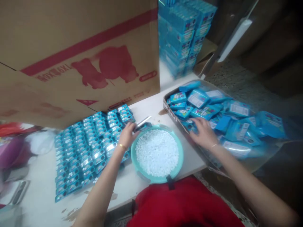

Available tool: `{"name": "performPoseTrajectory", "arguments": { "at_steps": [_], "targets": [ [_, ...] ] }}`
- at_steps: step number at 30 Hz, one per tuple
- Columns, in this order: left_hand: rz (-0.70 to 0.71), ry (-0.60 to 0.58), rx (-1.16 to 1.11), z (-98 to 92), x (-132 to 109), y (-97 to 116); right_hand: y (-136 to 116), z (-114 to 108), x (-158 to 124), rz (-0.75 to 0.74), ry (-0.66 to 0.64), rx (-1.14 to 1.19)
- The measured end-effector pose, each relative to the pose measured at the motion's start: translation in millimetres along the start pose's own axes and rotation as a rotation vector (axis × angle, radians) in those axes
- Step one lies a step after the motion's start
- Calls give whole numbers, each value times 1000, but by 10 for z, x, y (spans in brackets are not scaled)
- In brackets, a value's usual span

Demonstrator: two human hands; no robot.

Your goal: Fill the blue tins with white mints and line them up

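Note:
My left hand (127,135) is closed around a thin, pale, flat piece (143,121) that points to the right; its exact kind is too blurred to make out. This hand is between the rows of small blue boxes (94,151) and a turquoise bowl (181,151) filled with white pellets (157,153). On the other side, my right hand (204,133) reaches over the near edge of a tray (174,118) heaped with blue packets (205,110). Its thumb and fingers are apart, with the fingertips at a packet by the rim.
A large cardboard carton (113,28) with red print stands behind the boxes. Stacked blue boxes (182,37) rise at the back of the white table (149,108). Purple and white bundles (39,142) lie at far left. A metal post with a white strip (234,41) stands at back right.

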State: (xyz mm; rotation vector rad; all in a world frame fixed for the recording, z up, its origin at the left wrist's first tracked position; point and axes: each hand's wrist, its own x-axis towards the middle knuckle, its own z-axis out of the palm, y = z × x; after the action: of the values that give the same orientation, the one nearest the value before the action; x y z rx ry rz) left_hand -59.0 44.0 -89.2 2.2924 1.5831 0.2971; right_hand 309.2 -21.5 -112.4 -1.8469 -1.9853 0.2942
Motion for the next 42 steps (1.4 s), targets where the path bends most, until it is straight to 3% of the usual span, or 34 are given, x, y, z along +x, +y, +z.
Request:
{"name": "performPoseTrajectory", "arguments": {
  "at_steps": [3, 6, 9, 11, 15, 16, 18, 20, 22, 25, 27, 30, 33, 38, 40, 42],
  "targets": [
    [-220, -21, 123, 197, 202, -528, 243, 84, 104, 37, -213, -153],
    [-324, -86, 195, 394, 324, -903, 314, 199, 187, 81, -377, -162],
    [-364, -76, 205, 499, 387, -1086, 297, 174, 253, 164, -411, -136],
    [-387, -39, 201, 517, 394, -1093, 260, 31, 253, 245, -350, -74],
    [-323, 103, 96, 455, 165, -848, 126, -481, 103, 467, -74, 265],
    [-269, 91, 44, 420, 30, -746, 82, -614, 34, 531, -29, 381],
    [-147, -53, -56, 342, -338, -518, -9, -819, -143, 630, -34, 605],
    [-66, -278, -105, 287, -783, -280, -100, -901, -375, 660, -184, 776],
    [-67, -473, -75, 300, -1204, -46, -191, -861, -645, 639, -412, 899],
    [-153, -619, 11, 504, -1587, 289, -300, -707, -1036, 603, -754, 1070],
    [-224, -631, 20, 739, -1630, 493, -330, -650, -1230, 606, -910, 1189],
    [-285, -570, -19, 1127, -1491, 734, -339, -700, -1388, 590, -1076, 1323],
    [-297, -498, -79, 1449, -1310, 875, -391, -789, -1448, 550, -1146, 1377],
    [-343, -368, -190, 1773, -1117, 937, -481, -658, -1540, 515, -957, 1322],
    [-349, -333, -233, 1820, -1070, 920, -461, -532, -1581, 490, -780, 1165],
    [-340, -305, -276, 1802, -1048, 882, -430, -413, -1602, 444, -521, 957]
  ]
}}
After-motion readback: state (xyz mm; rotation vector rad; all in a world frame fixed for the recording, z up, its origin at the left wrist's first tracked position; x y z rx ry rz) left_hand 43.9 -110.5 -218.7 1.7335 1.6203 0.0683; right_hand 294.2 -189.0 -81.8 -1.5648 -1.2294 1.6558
